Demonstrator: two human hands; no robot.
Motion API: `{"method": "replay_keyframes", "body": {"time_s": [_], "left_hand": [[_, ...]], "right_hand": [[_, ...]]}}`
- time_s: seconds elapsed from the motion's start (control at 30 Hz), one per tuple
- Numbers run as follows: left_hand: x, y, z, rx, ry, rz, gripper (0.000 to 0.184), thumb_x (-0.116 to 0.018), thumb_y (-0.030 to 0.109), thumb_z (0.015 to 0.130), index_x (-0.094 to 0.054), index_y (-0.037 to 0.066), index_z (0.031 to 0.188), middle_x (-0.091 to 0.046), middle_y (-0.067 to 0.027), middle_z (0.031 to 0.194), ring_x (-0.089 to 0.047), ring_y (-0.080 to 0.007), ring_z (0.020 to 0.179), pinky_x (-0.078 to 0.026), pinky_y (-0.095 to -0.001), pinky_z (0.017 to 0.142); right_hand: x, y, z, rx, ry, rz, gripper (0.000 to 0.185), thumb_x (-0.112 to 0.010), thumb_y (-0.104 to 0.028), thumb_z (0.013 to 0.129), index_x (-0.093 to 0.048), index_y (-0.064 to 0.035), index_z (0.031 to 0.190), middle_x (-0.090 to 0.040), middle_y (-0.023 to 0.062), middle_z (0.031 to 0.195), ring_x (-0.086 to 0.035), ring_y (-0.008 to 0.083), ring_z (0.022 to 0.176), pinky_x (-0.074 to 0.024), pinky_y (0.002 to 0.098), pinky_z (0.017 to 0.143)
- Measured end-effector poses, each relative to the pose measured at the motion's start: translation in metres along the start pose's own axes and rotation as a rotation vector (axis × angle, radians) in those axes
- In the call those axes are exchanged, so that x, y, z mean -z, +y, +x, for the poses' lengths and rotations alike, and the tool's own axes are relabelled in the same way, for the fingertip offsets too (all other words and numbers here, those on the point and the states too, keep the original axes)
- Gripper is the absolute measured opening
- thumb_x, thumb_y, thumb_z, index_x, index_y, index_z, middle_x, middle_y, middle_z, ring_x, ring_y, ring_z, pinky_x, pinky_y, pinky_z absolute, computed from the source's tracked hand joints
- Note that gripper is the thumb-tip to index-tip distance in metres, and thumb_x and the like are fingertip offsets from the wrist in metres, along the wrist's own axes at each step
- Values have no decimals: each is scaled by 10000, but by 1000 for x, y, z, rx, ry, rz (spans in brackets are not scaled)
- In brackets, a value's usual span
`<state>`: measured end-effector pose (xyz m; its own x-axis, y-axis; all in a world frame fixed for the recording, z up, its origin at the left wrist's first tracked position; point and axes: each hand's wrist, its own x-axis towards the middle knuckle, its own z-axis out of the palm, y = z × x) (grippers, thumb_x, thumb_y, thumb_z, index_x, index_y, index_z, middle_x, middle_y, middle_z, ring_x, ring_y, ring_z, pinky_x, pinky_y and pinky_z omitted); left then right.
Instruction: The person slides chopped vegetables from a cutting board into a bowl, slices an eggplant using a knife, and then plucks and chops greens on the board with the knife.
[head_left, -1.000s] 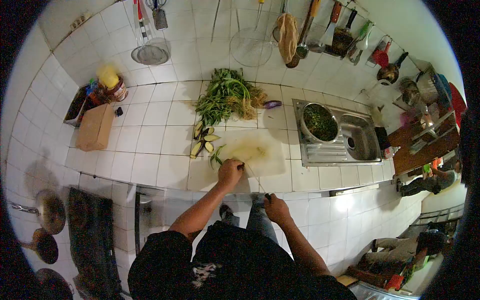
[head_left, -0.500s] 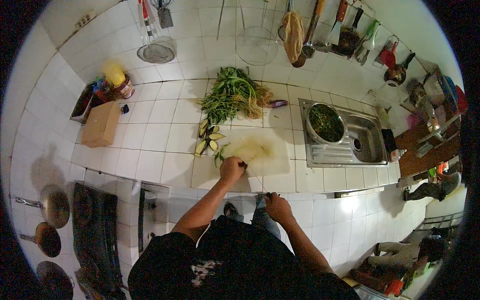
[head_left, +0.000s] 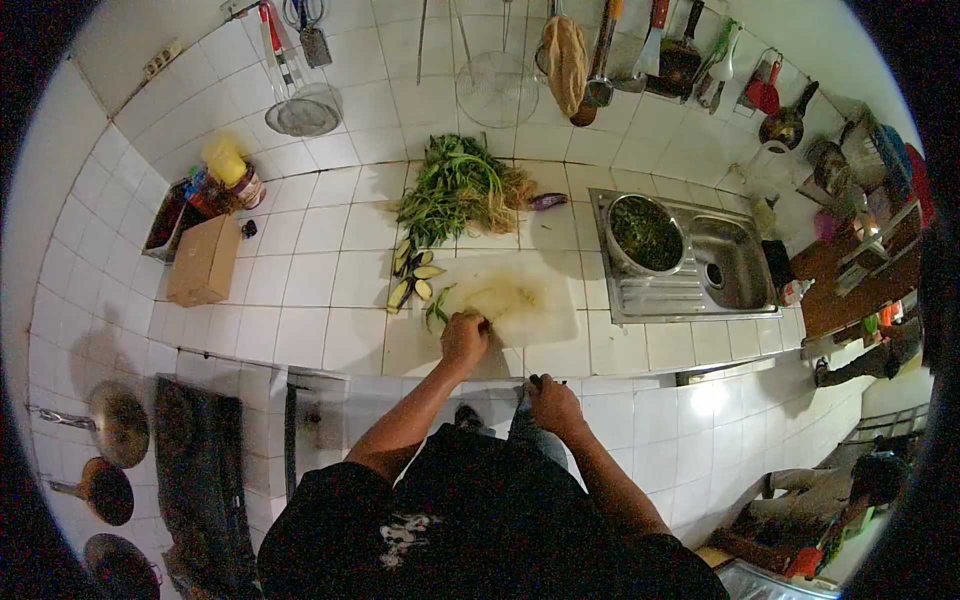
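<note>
My left hand (head_left: pixel 465 340) is closed at the lower left part of the white cutting board (head_left: pixel 545 310), pinching leafy green stems (head_left: pixel 438 308) whose leaves stick out to its left. In my right hand (head_left: pixel 555 405), closed just off the counter's front edge, is the dark handle of a knife; its thin blade is hard to make out. Cut eggplant pieces (head_left: pixel 411 272) lie beside the board's upper left corner. Behind the board is a heap of leafy greens with roots (head_left: pixel 460 190), and a purple eggplant piece (head_left: pixel 549 201) lies right of it.
A metal bowl of chopped greens (head_left: pixel 645 234) stands on the drainboard of the steel sink (head_left: pixel 725 262). A cardboard box (head_left: pixel 203 262) sits on the left counter. Utensils and strainers (head_left: pixel 303 116) hang on the wall. Two other people are at the right.
The whole view has shifted slightly with the head. My left hand stays on the board with the stems, and my right hand stays near the counter edge with the knife.
</note>
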<state>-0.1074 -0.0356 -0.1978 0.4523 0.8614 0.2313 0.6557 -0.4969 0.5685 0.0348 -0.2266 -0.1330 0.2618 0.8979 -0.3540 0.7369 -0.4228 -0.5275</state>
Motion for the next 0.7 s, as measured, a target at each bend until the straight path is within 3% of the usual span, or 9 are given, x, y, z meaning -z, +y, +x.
{"method": "replay_keyframes", "body": {"time_s": [0.13,0.27,0.33,0.4,0.63,0.7], "left_hand": [[-5,-1,-2,9,27,-9,180,-684,131,700,-686,64,868,-653,-141,869,-604,-333,887,-496,-443,790],[-3,4,1,47,16,-55,166,-681,139,686,-688,63,833,-650,-138,838,-603,-334,866,-492,-437,760],[-4,3,1,40,24,-37,162,-678,140,683,-688,62,825,-651,-135,830,-605,-334,852,-492,-436,752],[-5,4,2,-25,103,-35,155,-678,146,685,-688,60,813,-657,-128,825,-606,-340,814,-495,-442,739],[2,15,7,29,70,42,137,-676,149,690,-698,62,793,-668,-125,846,-606,-345,800,-500,-449,725],[5,17,7,92,-42,62,155,-675,144,689,-708,61,815,-675,-122,864,-606,-337,833,-502,-441,751]], "right_hand": [[19,-13,-17,-38,-38,42,403,-466,-346,943,-535,21,1096,-645,290,890,-619,465,864,-486,546,784],[-8,13,-6,-75,-35,64,401,-467,-337,942,-530,23,1105,-644,291,904,-615,470,872,-485,544,788],[-13,12,-6,23,91,77,300,-488,-336,931,-530,-48,1002,-648,250,817,-627,453,800,-494,555,689],[-11,8,-4,32,76,56,308,-478,-333,935,-528,-35,992,-649,255,821,-631,450,795,-494,556,692],[-3,-1,8,-94,34,2,369,-462,-344,948,-510,19,992,-641,290,833,-627,463,815,-488,557,730],[0,-1,9,-92,38,-3,371,-460,-346,949,-512,19,988,-642,289,834,-628,463,814,-487,559,733]]}}
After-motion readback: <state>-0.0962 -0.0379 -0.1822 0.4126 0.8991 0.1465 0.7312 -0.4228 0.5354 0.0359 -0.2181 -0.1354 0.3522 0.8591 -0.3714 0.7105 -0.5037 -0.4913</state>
